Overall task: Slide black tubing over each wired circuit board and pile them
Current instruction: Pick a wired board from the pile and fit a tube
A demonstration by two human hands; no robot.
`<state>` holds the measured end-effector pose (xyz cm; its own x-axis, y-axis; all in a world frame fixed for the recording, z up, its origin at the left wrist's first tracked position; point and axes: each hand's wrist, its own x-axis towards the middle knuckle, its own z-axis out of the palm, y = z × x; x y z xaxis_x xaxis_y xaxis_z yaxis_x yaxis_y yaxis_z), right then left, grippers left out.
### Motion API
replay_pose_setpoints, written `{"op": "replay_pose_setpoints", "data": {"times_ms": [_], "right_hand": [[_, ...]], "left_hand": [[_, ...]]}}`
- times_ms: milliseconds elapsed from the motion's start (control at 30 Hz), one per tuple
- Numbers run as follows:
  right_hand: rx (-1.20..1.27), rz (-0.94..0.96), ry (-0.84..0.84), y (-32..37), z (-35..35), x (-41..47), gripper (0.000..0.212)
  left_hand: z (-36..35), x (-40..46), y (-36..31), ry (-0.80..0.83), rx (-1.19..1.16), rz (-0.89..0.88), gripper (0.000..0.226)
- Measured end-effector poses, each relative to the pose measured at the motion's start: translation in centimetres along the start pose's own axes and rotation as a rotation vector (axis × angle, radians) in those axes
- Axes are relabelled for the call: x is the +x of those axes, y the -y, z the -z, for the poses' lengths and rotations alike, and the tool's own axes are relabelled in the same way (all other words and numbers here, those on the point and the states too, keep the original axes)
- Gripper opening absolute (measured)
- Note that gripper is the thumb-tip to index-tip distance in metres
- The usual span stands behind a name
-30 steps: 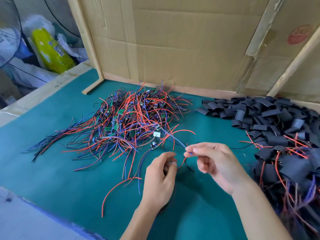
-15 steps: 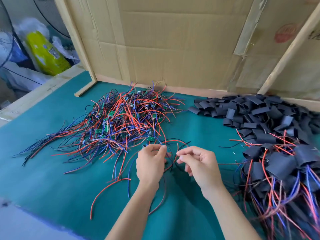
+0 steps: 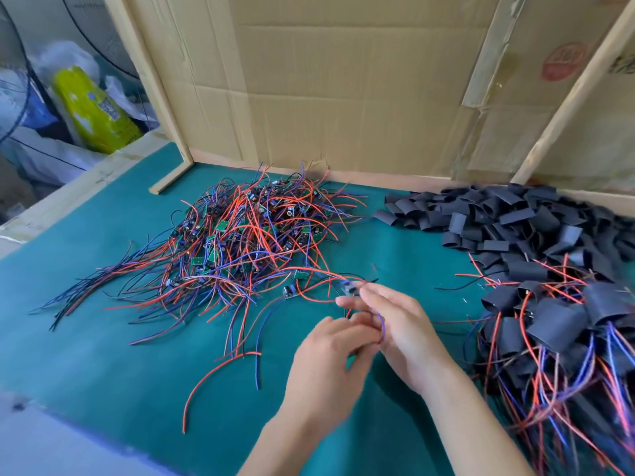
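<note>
Cardboard wall (image 3: 343,97) — yellow bag (image 3: 92,111)

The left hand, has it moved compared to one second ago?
Yes. The left hand shifted rightward, away from the heap of bare wired boards, toward the pile of sleeved boards, closing up against the right hand.

The green desk (image 3: 103,338) carries tangled wired boards (image 3: 240,242) at eleven o'clock, black tubing pieces (image 3: 508,221) at two, sleeved boards (image 3: 567,338) at four.
</note>
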<state>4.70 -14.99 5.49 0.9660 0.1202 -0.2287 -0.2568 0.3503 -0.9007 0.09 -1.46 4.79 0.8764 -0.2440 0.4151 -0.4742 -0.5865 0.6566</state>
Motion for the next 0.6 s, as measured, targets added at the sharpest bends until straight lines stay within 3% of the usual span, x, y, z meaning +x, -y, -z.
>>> {"op": "replay_pose_setpoints", "data": {"times_ms": [133,300,400,600], "right_hand": [[0.118,0.037,-0.105,0.4,1.1,0.2,0.018],[0.215,0.055,-0.144,1.4,2.4,0.2,0.017],[0.277,0.051,-0.166,1.9,3.0,0.1,0.021],[0.424,0.049,-0.186,2.3,3.6,-0.1,0.037]], "left_hand": [[0.5,-2.2,0.2,0.045,0.099,-0.078,0.021],[3.1,-5.4,3.1,-0.044,0.351,0.079,0.034],[3.1,-6.3,4.0,-0.025,0.340,0.074,0.023],[2.2,-3.4,4.4,-0.047,0.224,0.161,0.029]]}}
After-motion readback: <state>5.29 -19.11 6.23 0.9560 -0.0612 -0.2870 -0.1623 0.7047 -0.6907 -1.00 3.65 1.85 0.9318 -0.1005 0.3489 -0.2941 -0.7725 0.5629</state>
